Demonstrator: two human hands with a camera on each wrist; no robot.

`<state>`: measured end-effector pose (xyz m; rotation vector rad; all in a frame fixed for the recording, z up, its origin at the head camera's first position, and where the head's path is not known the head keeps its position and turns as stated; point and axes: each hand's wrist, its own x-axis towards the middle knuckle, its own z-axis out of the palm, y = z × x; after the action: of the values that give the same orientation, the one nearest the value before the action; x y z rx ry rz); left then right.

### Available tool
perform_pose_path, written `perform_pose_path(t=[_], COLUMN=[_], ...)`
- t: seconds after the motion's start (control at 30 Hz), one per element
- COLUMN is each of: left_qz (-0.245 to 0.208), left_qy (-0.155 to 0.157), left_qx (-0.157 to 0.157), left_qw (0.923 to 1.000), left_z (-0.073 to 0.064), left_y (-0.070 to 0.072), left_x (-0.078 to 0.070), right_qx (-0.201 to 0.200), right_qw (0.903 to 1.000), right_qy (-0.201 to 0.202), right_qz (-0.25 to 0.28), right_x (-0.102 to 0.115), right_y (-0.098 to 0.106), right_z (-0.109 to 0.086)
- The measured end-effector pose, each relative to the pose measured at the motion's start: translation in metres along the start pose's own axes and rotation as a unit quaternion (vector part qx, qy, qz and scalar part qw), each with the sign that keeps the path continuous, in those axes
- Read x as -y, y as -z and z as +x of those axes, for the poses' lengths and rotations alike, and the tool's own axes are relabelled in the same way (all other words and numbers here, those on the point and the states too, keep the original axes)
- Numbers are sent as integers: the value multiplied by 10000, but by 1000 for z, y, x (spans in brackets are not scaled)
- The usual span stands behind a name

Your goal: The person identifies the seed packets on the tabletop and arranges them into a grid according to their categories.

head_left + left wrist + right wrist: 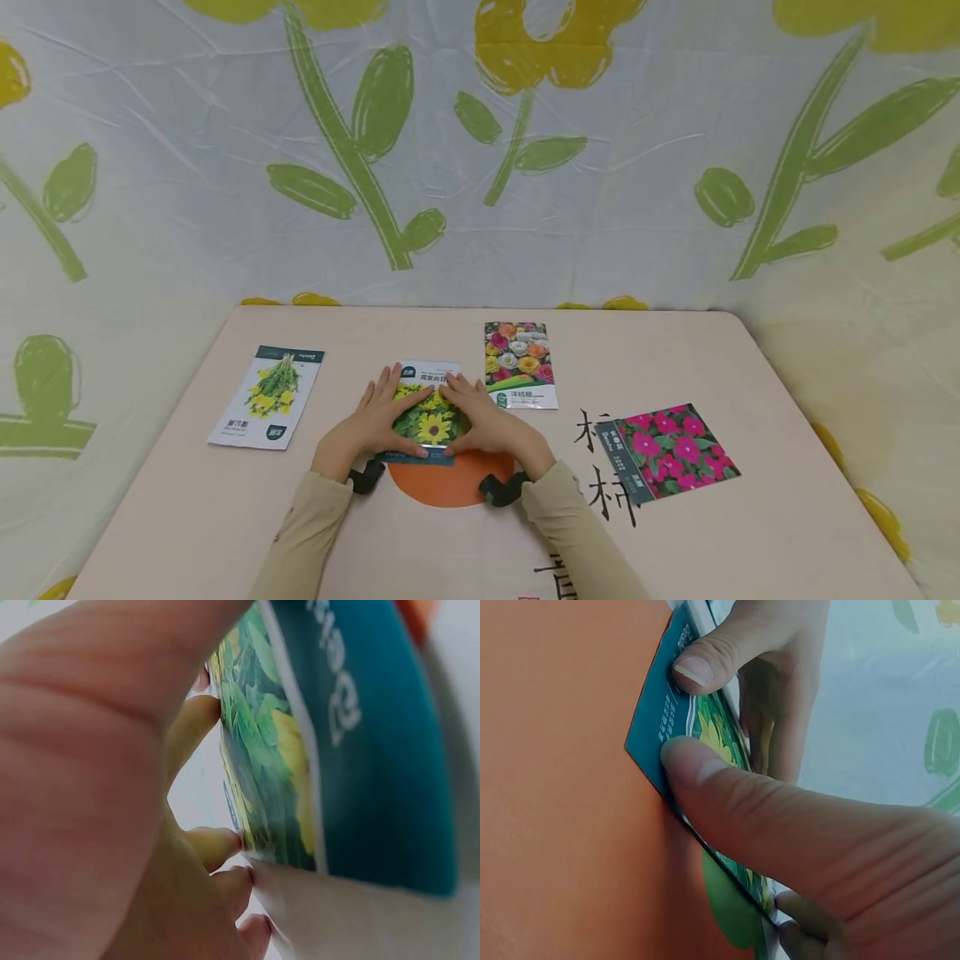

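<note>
A seed packet with yellow flowers (432, 427) lies on the table between my two hands. Its dark teal band (652, 724) faces me. My left hand (378, 418) presses on the packet's left side with the fingers spread and pointing away, thumb on the band. From the right, my right hand (491, 423) mirrors it, its fingers long and its thumb (727, 791) flat on the packet near the band. The two thumbs lie close to each other along the near end. The hands cover both long sides of the packet.
A packet with small yellow blooms (268, 400) lies at the left. Behind my right hand is a packet of mixed flowers (520, 365). A pink-flower packet (670, 452) lies askew at the right. A flower-printed cloth (450, 275) hangs behind the pink table (420, 550).
</note>
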<state>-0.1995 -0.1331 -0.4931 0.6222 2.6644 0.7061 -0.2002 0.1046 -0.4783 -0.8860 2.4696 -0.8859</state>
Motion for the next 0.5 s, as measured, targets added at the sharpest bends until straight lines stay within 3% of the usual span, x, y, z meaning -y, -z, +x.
perform_pose_path(t=[0.5], left_qz=[47], left_qy=[76], left_qx=[20], left_qw=[10000], left_z=[14], left_y=[2], left_x=[-3], right_qx=[-249], right_qw=[9995], right_qy=[117], right_qz=[143], right_x=[-9], right_y=[0], right_z=[1])
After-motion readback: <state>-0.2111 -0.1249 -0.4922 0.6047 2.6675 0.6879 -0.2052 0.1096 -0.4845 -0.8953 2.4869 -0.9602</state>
